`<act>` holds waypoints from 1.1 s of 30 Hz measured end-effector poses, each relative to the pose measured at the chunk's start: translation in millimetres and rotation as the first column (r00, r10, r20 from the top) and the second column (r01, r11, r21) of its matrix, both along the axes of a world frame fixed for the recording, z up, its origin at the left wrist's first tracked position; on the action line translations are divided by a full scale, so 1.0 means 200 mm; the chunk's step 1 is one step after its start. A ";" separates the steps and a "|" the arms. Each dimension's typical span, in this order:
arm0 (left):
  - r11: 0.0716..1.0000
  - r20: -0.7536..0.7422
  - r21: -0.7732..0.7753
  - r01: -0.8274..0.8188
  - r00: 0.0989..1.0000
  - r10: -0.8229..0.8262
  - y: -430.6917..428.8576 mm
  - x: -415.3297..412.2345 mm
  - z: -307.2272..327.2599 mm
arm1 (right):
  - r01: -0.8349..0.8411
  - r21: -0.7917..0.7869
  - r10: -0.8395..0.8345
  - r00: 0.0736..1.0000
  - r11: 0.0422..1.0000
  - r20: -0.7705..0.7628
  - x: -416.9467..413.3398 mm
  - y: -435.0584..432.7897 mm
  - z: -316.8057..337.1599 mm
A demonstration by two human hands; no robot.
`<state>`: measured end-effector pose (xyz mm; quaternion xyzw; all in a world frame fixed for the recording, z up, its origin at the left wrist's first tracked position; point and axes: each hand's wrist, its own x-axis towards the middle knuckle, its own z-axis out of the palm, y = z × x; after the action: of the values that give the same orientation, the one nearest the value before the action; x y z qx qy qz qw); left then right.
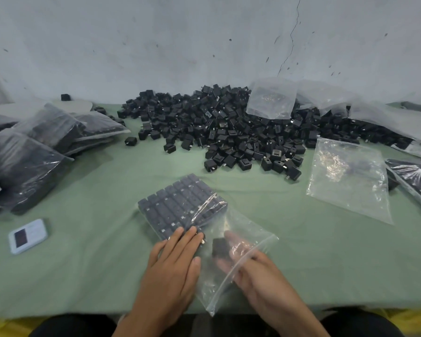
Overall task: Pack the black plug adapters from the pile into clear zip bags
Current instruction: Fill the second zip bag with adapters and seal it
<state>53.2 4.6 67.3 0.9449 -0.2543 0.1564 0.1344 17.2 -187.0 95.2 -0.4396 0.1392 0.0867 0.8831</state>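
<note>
The zip bag [253,237] lies slantwise on the desk [95,251], packed rows [180,203] at its far-left end, mouth toward the near right; the left grip [178,259] presses flat, fingers straight, on the rows; the right grip [250,268], inside the mouth, pinches one adapter [220,248] just short of them.

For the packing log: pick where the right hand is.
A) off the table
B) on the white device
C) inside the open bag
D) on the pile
C: the right hand reaches through the bag's mouth, holding an adapter behind the plastic.
</note>
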 end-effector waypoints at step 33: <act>0.999 -0.098 -0.028 0.016 0.995 -0.018 0.01 0.01 0.01 | 0.170 -0.803 0.100 0.957 0.572 0.274 0.25 0.11 -0.13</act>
<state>54.4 5.6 69.2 0.9473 -0.2533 0.1121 0.1610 66.3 -164.1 68.2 -0.8025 0.0418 -0.0705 0.5909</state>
